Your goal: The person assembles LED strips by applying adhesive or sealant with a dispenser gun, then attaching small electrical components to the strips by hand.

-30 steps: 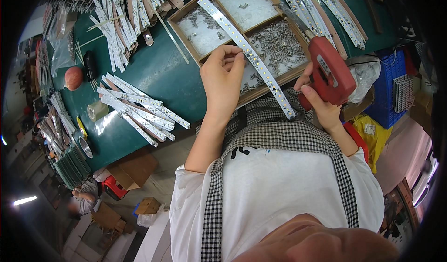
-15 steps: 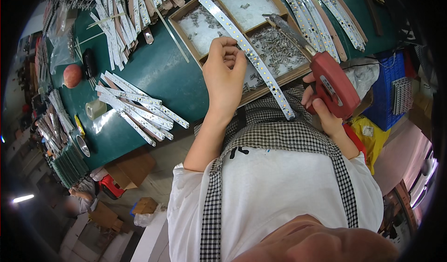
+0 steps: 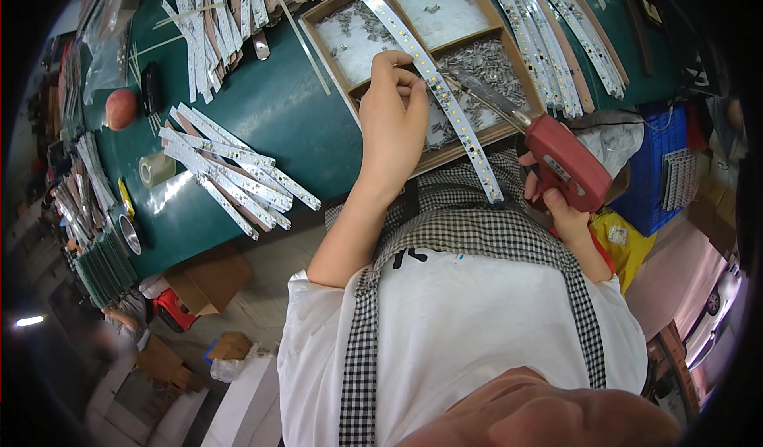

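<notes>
Head view: both hands worked over a brown tray at the edge of a green table.
Left hand: its fingers were curled and pinched on a long white light strip; it held the strip down near the strip's middle.
Right hand: it was wrapped tight around the red grip of a power screwdriver.
Power screwdriver: its thin metal tip pointed at the strip, just beside the left hand's fingers.
Long white light strip: it lay slanted across the tray, one end far past the left hand, the other end over the tray's near edge by the checked apron.
Brown tray: it sat under both hands, with boxes inside.
Small screws: a grey heap lay in the box just past the screwdriver tip.
Strip pile: more white strips lay on the green table, well to the left of the left hand.
Tape roll: it sat further left than that pile.
</notes>
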`<state>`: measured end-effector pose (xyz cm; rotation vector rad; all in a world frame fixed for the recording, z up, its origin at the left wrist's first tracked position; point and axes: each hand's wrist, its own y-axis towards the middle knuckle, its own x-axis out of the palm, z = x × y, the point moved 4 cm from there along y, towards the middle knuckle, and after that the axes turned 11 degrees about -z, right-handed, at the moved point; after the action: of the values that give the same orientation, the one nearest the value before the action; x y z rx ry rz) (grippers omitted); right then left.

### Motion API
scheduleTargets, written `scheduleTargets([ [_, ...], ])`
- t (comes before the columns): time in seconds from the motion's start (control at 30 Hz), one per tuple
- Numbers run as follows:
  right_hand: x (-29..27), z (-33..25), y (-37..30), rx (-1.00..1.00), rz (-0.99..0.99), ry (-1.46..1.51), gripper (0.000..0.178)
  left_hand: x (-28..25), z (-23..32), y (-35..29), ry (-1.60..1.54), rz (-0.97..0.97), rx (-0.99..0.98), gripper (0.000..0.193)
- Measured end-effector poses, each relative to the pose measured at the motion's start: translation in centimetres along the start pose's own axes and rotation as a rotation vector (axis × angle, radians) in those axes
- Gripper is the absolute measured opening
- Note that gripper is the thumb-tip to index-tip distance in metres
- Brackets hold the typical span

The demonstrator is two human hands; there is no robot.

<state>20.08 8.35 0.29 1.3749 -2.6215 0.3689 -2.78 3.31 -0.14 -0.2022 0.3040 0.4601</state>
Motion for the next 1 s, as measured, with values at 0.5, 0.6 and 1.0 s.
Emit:
scheduleTargets([
  [0.5,0.4,-0.5,0.0,0.014,0.005,-0.154,0.061,0.0,-0.3,-0.1,-0.009,0.021,0.004,0.028],
  [0.6,0.4,-0.5,0.0,-0.037,0.049,-0.141,0.061,0.0,-0.4,0.0,-0.155,0.023,-0.001,0.030],
  [1.0,0.4,0.4,-0.2,-0.123,0.122,-0.078,0.060,-0.1,-0.2,0.5,-0.148,-0.119,-0.061,0.038],
])
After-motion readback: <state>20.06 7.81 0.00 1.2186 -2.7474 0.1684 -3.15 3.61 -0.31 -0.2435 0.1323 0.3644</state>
